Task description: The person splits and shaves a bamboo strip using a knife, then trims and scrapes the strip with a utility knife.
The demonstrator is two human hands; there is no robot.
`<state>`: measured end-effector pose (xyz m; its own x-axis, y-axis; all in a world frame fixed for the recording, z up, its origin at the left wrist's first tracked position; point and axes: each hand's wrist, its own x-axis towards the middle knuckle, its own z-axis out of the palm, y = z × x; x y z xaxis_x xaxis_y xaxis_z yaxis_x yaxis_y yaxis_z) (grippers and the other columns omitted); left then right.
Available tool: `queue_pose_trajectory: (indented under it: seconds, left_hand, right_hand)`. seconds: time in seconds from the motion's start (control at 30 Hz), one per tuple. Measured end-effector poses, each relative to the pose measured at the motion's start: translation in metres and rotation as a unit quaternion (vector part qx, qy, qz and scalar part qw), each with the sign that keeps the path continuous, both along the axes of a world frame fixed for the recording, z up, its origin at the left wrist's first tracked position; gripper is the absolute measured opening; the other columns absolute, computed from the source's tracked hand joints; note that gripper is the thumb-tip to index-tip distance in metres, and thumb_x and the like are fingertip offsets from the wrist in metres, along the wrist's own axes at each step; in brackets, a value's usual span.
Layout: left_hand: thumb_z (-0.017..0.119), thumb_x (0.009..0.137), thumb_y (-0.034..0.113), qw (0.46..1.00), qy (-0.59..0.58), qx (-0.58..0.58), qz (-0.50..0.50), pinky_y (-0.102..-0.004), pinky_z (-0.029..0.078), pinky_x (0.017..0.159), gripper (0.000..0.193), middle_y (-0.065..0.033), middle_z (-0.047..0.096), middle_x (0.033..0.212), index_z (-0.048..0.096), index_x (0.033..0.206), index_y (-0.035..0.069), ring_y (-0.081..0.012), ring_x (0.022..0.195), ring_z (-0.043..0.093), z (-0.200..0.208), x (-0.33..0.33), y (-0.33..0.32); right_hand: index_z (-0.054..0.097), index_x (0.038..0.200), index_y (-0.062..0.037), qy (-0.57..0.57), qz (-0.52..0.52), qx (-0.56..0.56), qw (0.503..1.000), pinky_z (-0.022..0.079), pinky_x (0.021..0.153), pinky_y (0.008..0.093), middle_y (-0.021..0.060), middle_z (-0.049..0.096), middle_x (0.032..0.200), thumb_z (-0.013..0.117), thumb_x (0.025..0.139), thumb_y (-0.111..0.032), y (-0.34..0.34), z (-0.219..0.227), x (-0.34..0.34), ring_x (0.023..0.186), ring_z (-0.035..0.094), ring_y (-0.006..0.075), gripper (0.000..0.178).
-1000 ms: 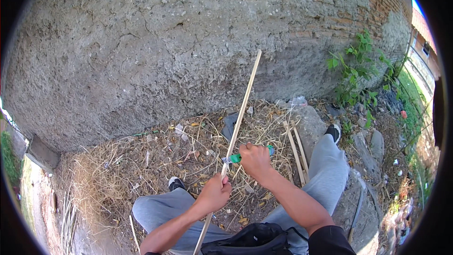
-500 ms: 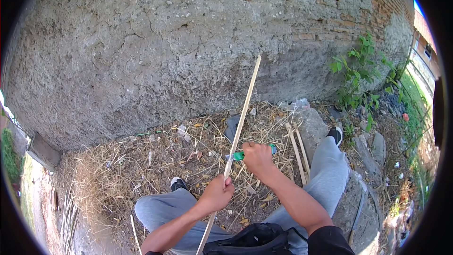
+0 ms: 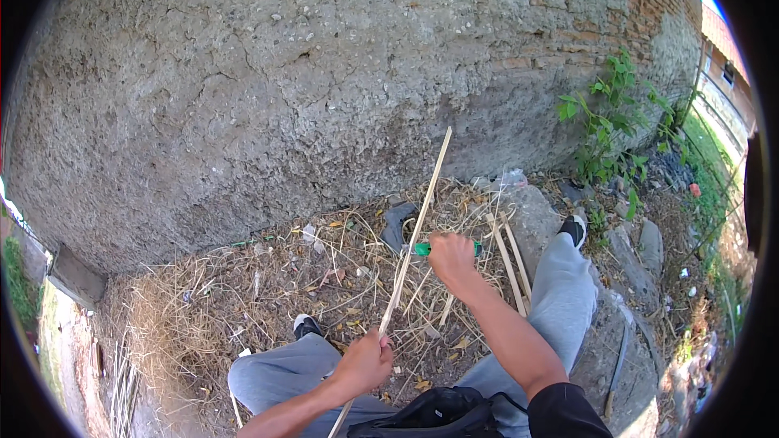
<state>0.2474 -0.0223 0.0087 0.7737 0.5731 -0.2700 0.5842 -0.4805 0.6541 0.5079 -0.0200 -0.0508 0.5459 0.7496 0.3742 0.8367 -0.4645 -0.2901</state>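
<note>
A long, pale wooden strip point(image 3: 428, 196), which looks like split bamboo, slants from my lap up toward the wall. My left hand point(image 3: 359, 369) is closed around its lower part. Higher up, my right hand point(image 3: 452, 259) grips a green-handled knife point(image 3: 423, 249), whose handle sticks out on both sides of the fist. The knife's front end meets the strip from the right; its blade is too small to make out clearly. Thin shavings appear along the strip just below the knife.
A rough grey wall point(image 3: 268, 113) rises ahead. Several pale strips point(image 3: 511, 264) lie by a stone slab point(image 3: 531, 219) on the right. Dry shavings point(image 3: 187, 316) cover the ground between my legs and the wall. A black bag point(image 3: 442, 414) rests at my lap; a leafy plant point(image 3: 608, 122) grows at right.
My left hand has drawn back toward my body, and the strip has slid down with it. My right hand, with the knife, sits slightly farther up and right, nearer the strip's far end.
</note>
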Motion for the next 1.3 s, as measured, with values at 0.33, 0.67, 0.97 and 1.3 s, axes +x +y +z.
queue_pose_trajectory:
  seconds: [0.33, 0.67, 0.97, 1.3]
  left_hand:
    - [0.054, 0.084, 0.013, 0.997, 0.076, -0.008, -0.013, -0.0511, 0.048, 0.065, 0.02, -0.0271, 0.06, 0.069, 0.049, 0.092, -0.005, -0.0479, 0.07, 0.061, 0.013, -0.034, -0.014]
    - [0.052, 0.082, 0.016, 0.991, 0.131, -0.01, -0.028, -0.0531, 0.046, 0.065, 0.022, -0.0311, 0.059, 0.077, 0.055, 0.095, -0.002, -0.0497, 0.079, 0.059, 0.034, -0.107, -0.039]
    - [0.051, 0.082, 0.015, 0.993, 0.108, -0.031, -0.02, -0.0474, 0.04, 0.055, 0.017, -0.0252, 0.05, 0.061, 0.05, 0.076, -0.001, -0.0405, 0.056, 0.05, 0.041, -0.161, -0.046]
    - [0.053, 0.081, 0.014, 0.993, 0.101, -0.059, -0.028, -0.0433, 0.037, 0.053, 0.019, -0.0209, 0.043, 0.059, 0.045, 0.071, 0.0, -0.0298, 0.054, 0.043, 0.063, -0.188, -0.051]
  right_hand:
    - [0.07, 0.076, -0.0043, 0.012, -0.025, -0.032, 0.999, 0.054, 0.062, 0.0473, 0.0202, 0.068, 0.077, 0.055, 0.081, -0.014, 0.006, -0.017, 0.031, 0.072, 0.069, 0.0365, 0.019]
    - [0.07, 0.077, -0.0012, 0.049, -0.068, -0.058, 0.995, 0.054, 0.068, 0.047, 0.0221, 0.068, 0.081, 0.053, 0.082, -0.013, -0.005, -0.056, 0.063, 0.076, 0.068, 0.0376, 0.021]
    - [0.072, 0.085, -0.0059, 0.071, -0.058, -0.14, 0.986, 0.055, 0.07, 0.0457, 0.018, 0.069, 0.088, 0.055, 0.084, -0.013, -0.004, -0.085, 0.063, 0.083, 0.069, 0.0344, 0.019]
    - [0.072, 0.09, -0.0059, 0.111, -0.062, -0.219, 0.968, 0.055, 0.075, 0.0416, 0.0164, 0.069, 0.097, 0.056, 0.086, -0.014, 0.006, -0.11, 0.058, 0.09, 0.069, 0.0318, 0.019]
